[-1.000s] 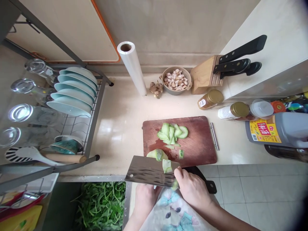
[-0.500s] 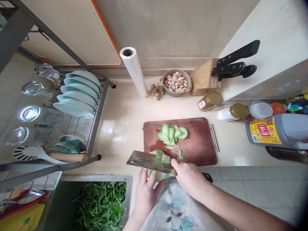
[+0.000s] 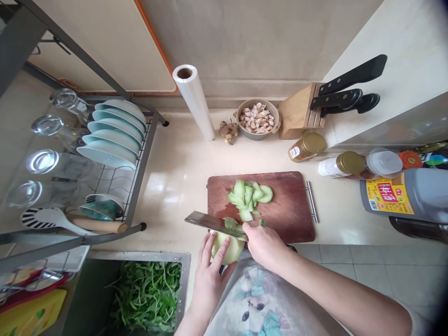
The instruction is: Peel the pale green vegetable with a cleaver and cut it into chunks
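My right hand (image 3: 264, 245) is closed round the handle of a cleaver (image 3: 210, 223), whose blade points left over the near left edge of the wooden cutting board (image 3: 290, 205). Under the blade is a round, pale green gourd (image 3: 229, 252), partly peeled. The fingers of my left hand (image 3: 212, 263) rest on its left and near side, holding it. A bit of green peel (image 3: 230, 223) shows beyond the blade. Farther up the board lies a pile of green peel slices (image 3: 247, 193). The right fingers hide the cleaver's handle.
A sink (image 3: 185, 280) with leafy greens (image 3: 150, 294) is at the lower left. A dish rack (image 3: 147, 154) stands left. Along the back are a plastic-film roll (image 3: 196, 107), ginger (image 3: 228, 131), a bowl of garlic (image 3: 257, 119) and a knife block (image 3: 297, 112). Jars (image 3: 308, 147) and a jug (image 3: 416, 196) stand right.
The cleaver has moved slightly up and left, and its blade now shows narrower. More of the gourd shows below it. A peel piece now lies at the near end of the pile.
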`<action>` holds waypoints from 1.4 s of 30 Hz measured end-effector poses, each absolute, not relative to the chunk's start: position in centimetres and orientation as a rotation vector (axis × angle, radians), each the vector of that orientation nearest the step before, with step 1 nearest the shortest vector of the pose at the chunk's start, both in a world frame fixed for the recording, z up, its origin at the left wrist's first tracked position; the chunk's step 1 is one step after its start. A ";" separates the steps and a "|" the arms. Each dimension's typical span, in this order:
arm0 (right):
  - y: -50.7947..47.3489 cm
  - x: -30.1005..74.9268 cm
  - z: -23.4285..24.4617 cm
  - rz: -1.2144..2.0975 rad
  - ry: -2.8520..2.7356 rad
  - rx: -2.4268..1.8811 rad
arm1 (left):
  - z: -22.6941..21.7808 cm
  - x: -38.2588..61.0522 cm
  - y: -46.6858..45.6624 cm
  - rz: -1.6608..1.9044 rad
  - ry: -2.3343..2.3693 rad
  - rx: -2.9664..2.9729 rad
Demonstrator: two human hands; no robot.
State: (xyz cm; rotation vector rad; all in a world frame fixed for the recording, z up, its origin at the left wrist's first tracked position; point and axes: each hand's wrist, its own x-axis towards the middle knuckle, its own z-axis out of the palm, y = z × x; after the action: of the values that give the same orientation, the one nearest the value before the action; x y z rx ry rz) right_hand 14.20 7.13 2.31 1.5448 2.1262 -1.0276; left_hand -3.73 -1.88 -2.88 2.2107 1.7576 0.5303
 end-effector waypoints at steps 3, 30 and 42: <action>7.7 14.4 1.8 -1.079 2.144 1.530 | -2.9 -3.8 -1.8 0.514 1.733 2.189; 5.9 22.2 -1.8 -1.691 2.098 2.127 | -3.3 -2.5 -1.3 0.491 1.916 2.138; 3.5 20.7 -1.2 -1.043 2.535 2.138 | 5.9 0.5 7.6 0.232 1.205 2.552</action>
State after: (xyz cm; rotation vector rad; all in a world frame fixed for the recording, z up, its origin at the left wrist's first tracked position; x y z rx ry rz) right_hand 20.75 3.53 -1.21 2.1378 2.5346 -1.0431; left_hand 0.54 7.62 5.86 2.5524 1.2045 0.2318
